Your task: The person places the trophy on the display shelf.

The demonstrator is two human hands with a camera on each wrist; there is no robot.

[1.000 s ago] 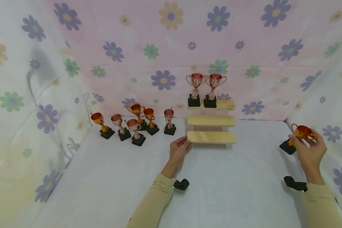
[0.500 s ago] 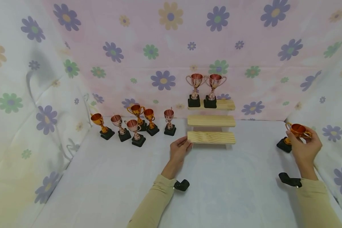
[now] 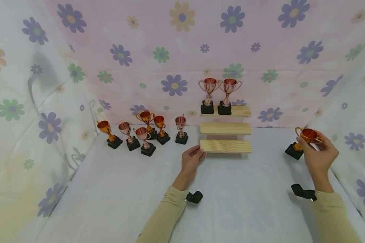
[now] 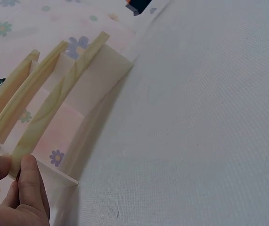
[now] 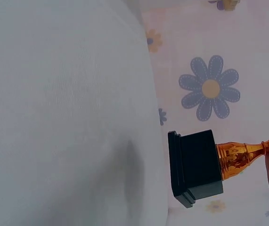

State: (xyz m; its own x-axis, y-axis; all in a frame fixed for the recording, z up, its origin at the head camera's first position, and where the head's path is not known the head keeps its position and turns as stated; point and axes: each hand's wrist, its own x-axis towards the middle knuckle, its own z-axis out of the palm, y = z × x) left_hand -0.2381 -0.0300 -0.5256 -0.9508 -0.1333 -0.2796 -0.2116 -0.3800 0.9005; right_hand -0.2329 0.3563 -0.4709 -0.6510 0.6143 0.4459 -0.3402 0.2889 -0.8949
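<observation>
My left hand (image 3: 191,162) pinches the left end of the lowest wooden shelf (image 3: 226,146), thumb on one side and fingers on the other in the left wrist view. My right hand (image 3: 320,157) grips a gold trophy cup (image 3: 308,135) by its bowl, over the right part of the table. Its black base (image 5: 195,165) hangs above the white cloth in the right wrist view. Two rose-gold trophies (image 3: 208,91) stand side by side on the top shelf (image 3: 241,111) of the three-step stand. The middle shelf (image 3: 225,128) is bare.
On the left of the table (image 3: 109,192) stand several more trophies: a gold one (image 3: 104,127) at the far left, others grouped nearby, and a rose-gold one (image 3: 180,123) close to the stand. Flowered cloth (image 3: 134,50) walls off the back and both sides.
My right hand has carried the gold trophy leftward, toward the stand. The left hand stays on the lowest shelf, and the other trophies have not moved.
</observation>
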